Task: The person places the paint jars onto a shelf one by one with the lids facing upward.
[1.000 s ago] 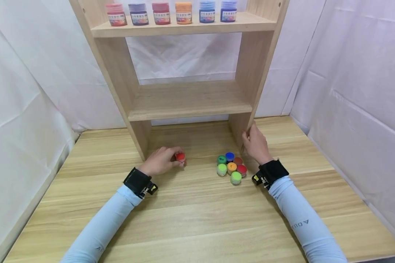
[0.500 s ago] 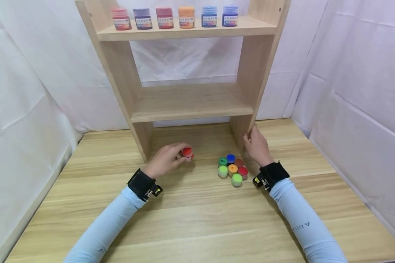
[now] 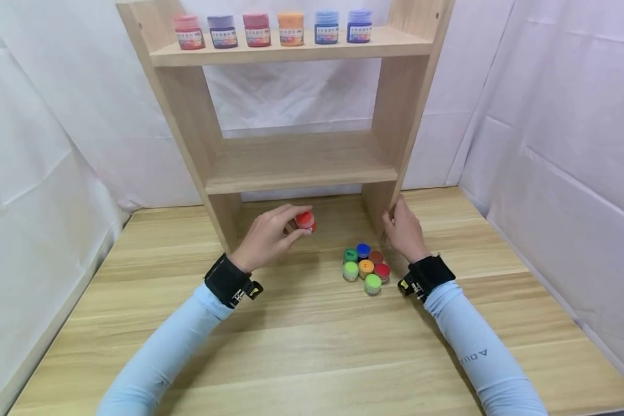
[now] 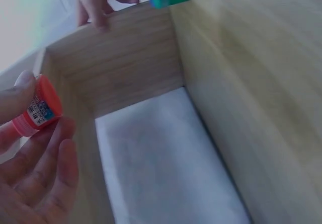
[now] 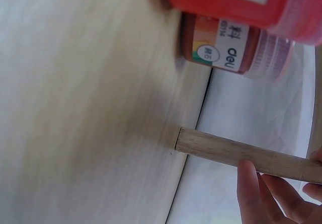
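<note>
A small red paint jar [image 3: 305, 221] is pinched between the thumb and fingers of my left hand [image 3: 267, 237], raised in front of the shelf's lowest opening. The left wrist view shows the jar [image 4: 43, 105] tilted, its printed label facing the camera. My right hand [image 3: 405, 231] grips the lower front edge of the wooden shelf's right side panel [image 3: 390, 144]. Seen from the right wrist, fingers [image 5: 247, 183] lie against that panel's edge [image 5: 226, 151]. Beside this hand, several paint jars with green, blue, orange, brown and red lids [image 3: 366, 266] stand clustered on the table.
Several larger-looking jars in red, purple, orange and blue [image 3: 291, 30] stand in a row on the upper shelf board [image 3: 291, 53]. Below it is a bare middle board [image 3: 301, 162]. White cloth [image 3: 551, 144] hangs around the wooden table [image 3: 312, 346].
My left hand has lifted the red paint jar from near the tabletop, carrying it right and toward the shelf. The right hand keeps its grip on the side panel.
</note>
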`<state>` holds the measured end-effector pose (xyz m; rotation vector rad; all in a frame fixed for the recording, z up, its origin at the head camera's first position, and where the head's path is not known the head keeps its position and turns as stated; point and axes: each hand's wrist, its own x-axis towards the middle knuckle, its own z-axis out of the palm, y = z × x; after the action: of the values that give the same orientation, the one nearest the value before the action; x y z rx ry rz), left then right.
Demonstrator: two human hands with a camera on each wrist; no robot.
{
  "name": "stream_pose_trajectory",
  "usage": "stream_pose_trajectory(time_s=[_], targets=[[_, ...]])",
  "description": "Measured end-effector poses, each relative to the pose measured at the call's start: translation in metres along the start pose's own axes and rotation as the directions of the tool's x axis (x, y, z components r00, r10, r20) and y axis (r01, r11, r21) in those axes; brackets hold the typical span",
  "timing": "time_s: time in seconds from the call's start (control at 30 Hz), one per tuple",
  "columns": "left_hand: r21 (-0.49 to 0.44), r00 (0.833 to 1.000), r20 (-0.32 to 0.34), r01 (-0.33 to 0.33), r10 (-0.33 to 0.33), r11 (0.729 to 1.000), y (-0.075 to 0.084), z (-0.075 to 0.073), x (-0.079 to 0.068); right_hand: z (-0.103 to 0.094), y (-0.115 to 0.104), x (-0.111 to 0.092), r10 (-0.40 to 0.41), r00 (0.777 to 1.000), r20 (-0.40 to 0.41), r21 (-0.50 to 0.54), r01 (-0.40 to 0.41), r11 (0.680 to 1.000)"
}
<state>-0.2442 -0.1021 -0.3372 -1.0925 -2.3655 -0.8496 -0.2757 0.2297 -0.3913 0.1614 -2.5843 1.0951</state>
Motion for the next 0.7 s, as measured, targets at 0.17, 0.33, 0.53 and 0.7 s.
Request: stream_pose_trajectory(time_s=[0.17, 0.33, 0.53, 0.7], targets=[[0.03, 0.996, -0.049, -0.077, 0.079, 0.997, 0.014, -0.012, 0.019, -0.001, 0.0, -0.001, 0.0, 1.0, 0.0, 0.006, 0.0, 1.0], [0.027, 0.991, -0.071, -0.11, 0.112, 0.994, 0.029, -0.026, 0.042, 0.0, 0.0, -0.001, -0.006, 1.0, 0.001, -0.003, 0.006, 1.0], [0.002, 0.987, -0.075, -0.143, 0.142, 0.99, 0.046, -0.041, 0.075, 0.0, 0.001, 0.0, -0.005, 1.0, 0.002, -0.001, 0.005, 1.0], [0.031, 0.98, -0.088, -0.179, 0.181, 0.983, 0.056, -0.052, 0.1, 0.0, 0.001, 0.0, -0.007, 1.0, 0.006, 0.009, 0.007, 1.0]])
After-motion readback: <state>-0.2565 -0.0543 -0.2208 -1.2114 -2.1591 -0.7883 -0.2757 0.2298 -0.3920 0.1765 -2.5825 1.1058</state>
